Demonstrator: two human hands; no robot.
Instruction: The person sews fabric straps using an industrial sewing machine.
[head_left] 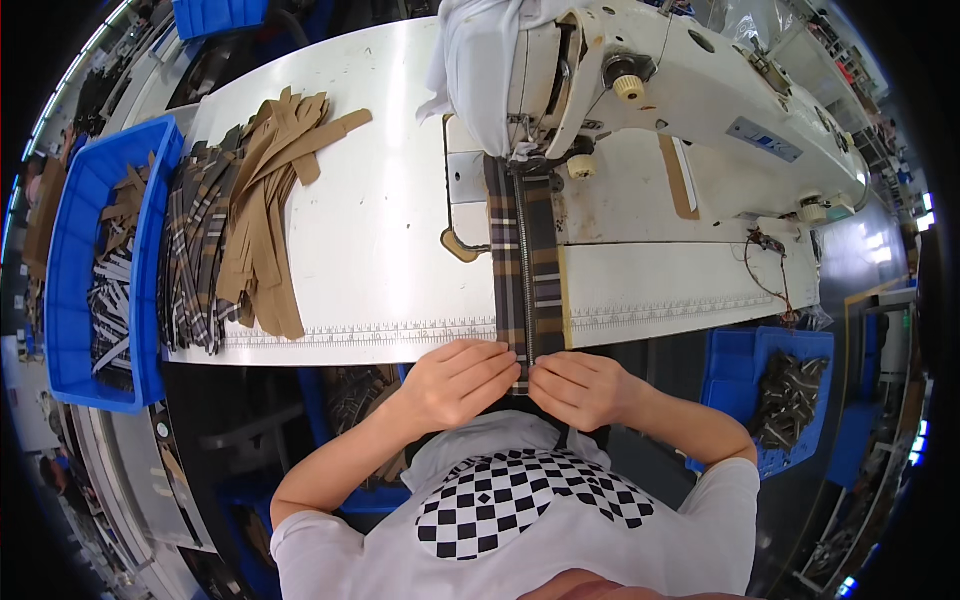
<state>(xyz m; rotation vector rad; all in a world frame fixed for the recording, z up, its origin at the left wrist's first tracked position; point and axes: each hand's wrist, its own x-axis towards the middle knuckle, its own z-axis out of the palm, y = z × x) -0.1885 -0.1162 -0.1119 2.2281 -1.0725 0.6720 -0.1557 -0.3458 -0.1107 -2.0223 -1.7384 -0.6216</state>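
Observation:
A long plaid fabric strip (508,250) in brown, black and grey, with a zipper (525,265) down its middle, runs from under the needle of a white sewing machine (690,90) to the table's front edge. Its near end hangs slightly past that edge. My left hand (465,378) pinches the strip's near end at its left side. My right hand (578,388) pinches the same end from the right, fingers bent inward. Between the two hands the zipper's end shows. A white cloth (475,75) drapes over the machine's head, next to the needle area.
Brown fabric strips (265,220) and plaid strips (195,240) lie piled on the table's left. Beyond them stands a blue bin (65,330) of fabric pieces. Another blue bin (715,365) with dark pieces sits low at right. A printed ruler (400,328) follows the table's front edge.

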